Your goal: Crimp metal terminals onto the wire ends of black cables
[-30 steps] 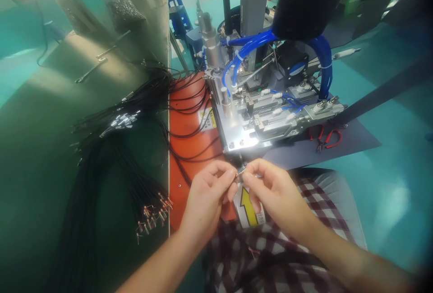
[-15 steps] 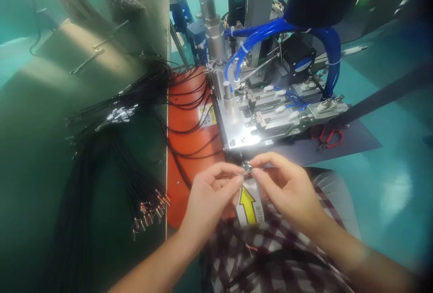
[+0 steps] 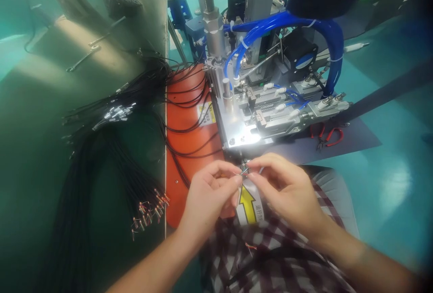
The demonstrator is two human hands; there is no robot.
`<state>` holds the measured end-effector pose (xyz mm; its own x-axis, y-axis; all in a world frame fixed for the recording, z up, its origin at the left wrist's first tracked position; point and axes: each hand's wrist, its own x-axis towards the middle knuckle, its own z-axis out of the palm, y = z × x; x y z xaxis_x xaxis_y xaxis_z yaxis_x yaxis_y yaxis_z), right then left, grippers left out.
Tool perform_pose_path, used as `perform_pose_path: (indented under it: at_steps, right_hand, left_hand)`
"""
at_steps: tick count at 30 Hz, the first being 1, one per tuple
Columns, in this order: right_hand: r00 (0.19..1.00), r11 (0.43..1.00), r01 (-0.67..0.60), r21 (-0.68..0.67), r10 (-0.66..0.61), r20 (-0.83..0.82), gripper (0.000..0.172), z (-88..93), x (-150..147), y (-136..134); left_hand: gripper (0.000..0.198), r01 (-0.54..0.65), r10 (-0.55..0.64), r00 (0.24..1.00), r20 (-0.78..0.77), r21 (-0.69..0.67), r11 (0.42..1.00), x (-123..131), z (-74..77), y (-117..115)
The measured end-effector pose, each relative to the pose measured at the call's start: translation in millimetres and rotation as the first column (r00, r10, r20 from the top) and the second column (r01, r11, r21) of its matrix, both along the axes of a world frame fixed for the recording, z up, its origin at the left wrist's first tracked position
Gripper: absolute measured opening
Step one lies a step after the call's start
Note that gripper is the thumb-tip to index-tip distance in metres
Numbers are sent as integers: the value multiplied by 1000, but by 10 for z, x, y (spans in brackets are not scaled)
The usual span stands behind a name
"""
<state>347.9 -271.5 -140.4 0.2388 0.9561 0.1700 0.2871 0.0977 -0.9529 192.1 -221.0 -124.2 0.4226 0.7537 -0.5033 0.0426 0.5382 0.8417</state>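
Note:
In front of the machine, my left hand (image 3: 211, 189) pinches a thin wire end (image 3: 244, 171) between thumb and forefinger. My right hand (image 3: 286, 187) meets it from the other side, thumb and fingertips closed around the same small piece. Its exact shape is too small to make out. Below the hands lies a white label with a yellow arrow (image 3: 248, 205). A black cable end with bare orange and white wires (image 3: 250, 247) rests over the checked cloth on my lap.
A metal fixture (image 3: 241, 126) with blue air hoses (image 3: 270, 29) stands ahead. Black cables (image 3: 135, 90) cross the orange panel (image 3: 182, 139) and the green tabletop (image 3: 37, 148). Red-handled cutters (image 3: 326, 139) lie at right, a wrench (image 3: 81, 58) at far left.
My right fingertips have shifted slightly left, closer to my left fingertips at the wire end. The left hand keeps its pinch. The view has moved very slightly.

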Motion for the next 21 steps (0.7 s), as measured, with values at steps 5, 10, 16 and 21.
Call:
perform_pose_path:
  at_steps: [5, 10, 16, 21]
  right_hand:
    - [996, 997, -3, -83, -5, -94, 7, 27, 13, 15]
    - [988, 989, -39, -146, 17, -152, 3, 61, 2, 50]
    - [961, 971, -94, -221, 30, -276, 7, 115, -8, 54]
    - [933, 933, -149, -328, 23, -359, 12, 138, -4, 58]
  left_hand:
    - [15, -3, 3, 1000, -15, 13, 1000, 13, 38, -14]
    - [15, 4, -4, 999, -40, 6, 1000, 41, 91, -23]
    - [12, 29, -29, 999, 44, -2, 1000, 11, 40, -6]
    - [11, 42, -35, 989, 141, -47, 998, -16, 12, 13]
